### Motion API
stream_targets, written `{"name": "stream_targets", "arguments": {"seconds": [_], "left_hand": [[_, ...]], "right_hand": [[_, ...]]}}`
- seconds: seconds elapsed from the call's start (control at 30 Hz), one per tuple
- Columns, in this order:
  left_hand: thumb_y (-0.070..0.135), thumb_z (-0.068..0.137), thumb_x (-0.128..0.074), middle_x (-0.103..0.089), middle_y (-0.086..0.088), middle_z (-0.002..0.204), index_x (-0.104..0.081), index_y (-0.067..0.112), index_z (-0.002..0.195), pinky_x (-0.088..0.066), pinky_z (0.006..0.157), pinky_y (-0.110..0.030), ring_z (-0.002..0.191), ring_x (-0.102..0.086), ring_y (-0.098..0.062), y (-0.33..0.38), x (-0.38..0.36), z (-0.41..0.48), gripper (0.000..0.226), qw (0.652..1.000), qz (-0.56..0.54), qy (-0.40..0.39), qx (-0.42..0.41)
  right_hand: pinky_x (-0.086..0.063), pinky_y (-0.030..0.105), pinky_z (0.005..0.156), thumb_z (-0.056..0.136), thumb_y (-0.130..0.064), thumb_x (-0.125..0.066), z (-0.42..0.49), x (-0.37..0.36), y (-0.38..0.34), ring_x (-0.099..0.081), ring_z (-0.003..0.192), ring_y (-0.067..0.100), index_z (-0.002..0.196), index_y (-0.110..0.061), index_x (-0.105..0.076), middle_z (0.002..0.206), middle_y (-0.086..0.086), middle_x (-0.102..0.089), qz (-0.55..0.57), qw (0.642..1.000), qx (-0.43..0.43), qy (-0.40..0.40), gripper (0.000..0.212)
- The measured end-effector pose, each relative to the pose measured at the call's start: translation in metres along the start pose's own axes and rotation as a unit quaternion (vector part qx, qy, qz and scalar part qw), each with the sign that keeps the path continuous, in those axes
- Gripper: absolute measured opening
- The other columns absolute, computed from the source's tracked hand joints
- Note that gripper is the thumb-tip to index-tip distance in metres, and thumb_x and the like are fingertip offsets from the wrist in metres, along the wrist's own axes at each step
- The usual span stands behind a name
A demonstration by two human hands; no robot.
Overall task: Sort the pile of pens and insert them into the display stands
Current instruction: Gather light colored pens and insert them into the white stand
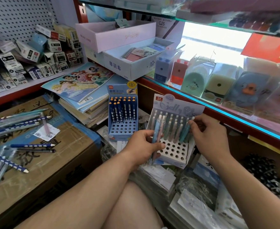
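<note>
From my remote seat, the biggest thing is the cardboard box [53, 154] at the left. The pile of pens [12, 124] lies loose across its top — dark blue dotted ones mixed with pastel ones. To the right of the box stands the blue display stand [117, 129], with dark blue pens in its back rows and open holes in front. Just beside that is the pastel display stand [182, 106], tilted back, its rear rows full. The left hand [141, 146] sits in front of it, fingers [146, 133] curled round a small bunch of pastel pens [158, 131]. The right hand [208, 136] is at the stand's right end — its fingertips [193, 124] pinch a teal pen [184, 135] standing in a hole.
</note>
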State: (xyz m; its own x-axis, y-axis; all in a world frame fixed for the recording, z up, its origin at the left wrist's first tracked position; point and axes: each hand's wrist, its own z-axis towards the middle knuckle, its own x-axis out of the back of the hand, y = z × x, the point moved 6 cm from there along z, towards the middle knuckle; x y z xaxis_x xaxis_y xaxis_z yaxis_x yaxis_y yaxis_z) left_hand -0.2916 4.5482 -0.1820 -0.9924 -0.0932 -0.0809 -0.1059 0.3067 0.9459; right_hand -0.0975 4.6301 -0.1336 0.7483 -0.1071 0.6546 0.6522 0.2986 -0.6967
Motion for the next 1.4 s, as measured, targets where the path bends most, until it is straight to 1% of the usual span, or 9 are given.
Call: {"name": "stream_targets", "arguments": {"seconds": [0.2,0.4,0.6,0.73,0.83,1.0,1.1,1.23,1.4], "left_hand": [[-0.001,0.089,-0.073,-0.066,-0.012,0.106,-0.069,0.019,0.108,-0.063,0.083,-0.043,0.105,-0.069,-0.031,0.0,0.0,0.0,0.027,1.0,0.003,0.001,0.002],[-0.001,0.089,-0.072,-0.066,-0.013,0.107,-0.069,0.02,0.106,-0.063,0.083,-0.043,0.105,-0.069,-0.031,0.001,-0.001,-0.001,0.027,1.0,0.005,0.002,0.001],[-0.002,0.088,-0.072,-0.068,-0.008,0.101,-0.068,0.016,0.109,-0.063,0.081,-0.039,0.095,-0.071,-0.022,0.0,-0.003,-0.002,0.027,1.0,0.012,-0.016,0.008],[-0.002,0.089,-0.072,-0.068,-0.011,0.102,-0.068,0.009,0.117,-0.063,0.083,-0.04,0.093,-0.07,-0.02,0.001,-0.006,-0.004,0.031,0.999,0.026,-0.035,0.003],[-0.003,0.089,-0.071,-0.066,-0.006,0.092,-0.068,0.005,0.119,-0.063,0.084,-0.04,0.087,-0.069,-0.016,0.004,-0.014,-0.005,0.031,0.997,0.042,-0.067,-0.014],[-0.002,0.092,-0.068,-0.067,0.006,0.081,-0.071,0.011,0.108,-0.06,0.09,-0.043,0.085,-0.065,-0.013,0.004,-0.021,-0.006,0.021,0.994,0.051,-0.091,-0.019],[0.002,0.094,-0.067,-0.068,-0.001,0.098,-0.069,0.015,0.121,-0.059,0.092,-0.035,0.093,-0.066,-0.015,0.003,-0.015,-0.003,0.03,0.995,0.075,-0.059,-0.023],[0.005,0.095,-0.066,-0.067,-0.006,0.121,-0.064,0.017,0.129,-0.057,0.098,-0.041,0.112,-0.065,-0.024,-0.001,-0.004,-0.001,0.037,0.994,0.105,-0.021,-0.005],[0.015,0.086,-0.079,-0.07,-0.015,0.109,-0.065,0.014,0.128,-0.061,0.085,-0.039,0.096,-0.071,-0.029,-0.003,0.01,0.006,0.044,0.989,0.139,0.046,-0.014]], "right_hand": [[-0.039,0.012,0.067,0.098,-0.028,-0.064,-0.002,-0.004,0.004,-0.054,0.083,-0.008,0.106,-0.03,-0.064,0.088,-0.024,-0.056,-0.013,1.0,-0.013,-0.013,0.008],[-0.059,0.035,0.077,0.095,-0.031,-0.068,-0.002,-0.019,0.01,-0.064,0.087,0.009,0.108,-0.024,-0.064,0.097,-0.01,-0.067,-0.092,0.994,-0.031,-0.049,0.015],[-0.059,0.037,0.076,0.092,-0.032,-0.072,0.001,-0.015,0.004,-0.062,0.084,0.007,0.103,-0.025,-0.065,0.092,-0.01,-0.066,-0.11,0.991,-0.052,-0.054,0.015],[-0.054,0.024,0.068,0.095,-0.038,-0.066,-0.008,0.0,-0.016,-0.064,0.081,0.004,0.099,-0.03,-0.066,0.088,-0.012,-0.066,0.045,0.998,-0.038,-0.008,0.009],[-0.054,0.017,0.062,0.096,-0.032,-0.065,-0.018,-0.006,-0.036,-0.067,0.079,0.003,0.099,-0.029,-0.07,0.086,-0.01,-0.071,0.174,0.98,-0.042,-0.091,0.007],[-0.054,0.016,0.063,0.092,-0.024,-0.07,-0.024,-0.014,-0.041,-0.072,0.077,0.009,0.102,-0.02,-0.071,0.085,-0.003,-0.075,0.212,0.957,-0.07,-0.183,0.011],[-0.056,0.017,0.062,0.092,-0.022,-0.069,-0.02,-0.002,-0.033,-0.071,0.076,0.008,0.099,-0.021,-0.07,0.084,-0.003,-0.074,0.213,0.967,-0.075,-0.118,0.007],[-0.055,0.019,0.07,0.093,-0.026,-0.071,-0.007,0.025,-0.015,-0.068,0.081,0.006,0.1,-0.027,-0.066,0.089,-0.009,-0.07,0.128,0.989,-0.071,0.029,0.009],[-0.043,0.012,0.069,0.094,-0.027,-0.07,-0.008,0.027,-0.006,-0.061,0.084,-0.003,0.108,-0.029,-0.065,0.092,-0.017,-0.065,0.042,0.998,-0.04,0.036,0.015]]}}
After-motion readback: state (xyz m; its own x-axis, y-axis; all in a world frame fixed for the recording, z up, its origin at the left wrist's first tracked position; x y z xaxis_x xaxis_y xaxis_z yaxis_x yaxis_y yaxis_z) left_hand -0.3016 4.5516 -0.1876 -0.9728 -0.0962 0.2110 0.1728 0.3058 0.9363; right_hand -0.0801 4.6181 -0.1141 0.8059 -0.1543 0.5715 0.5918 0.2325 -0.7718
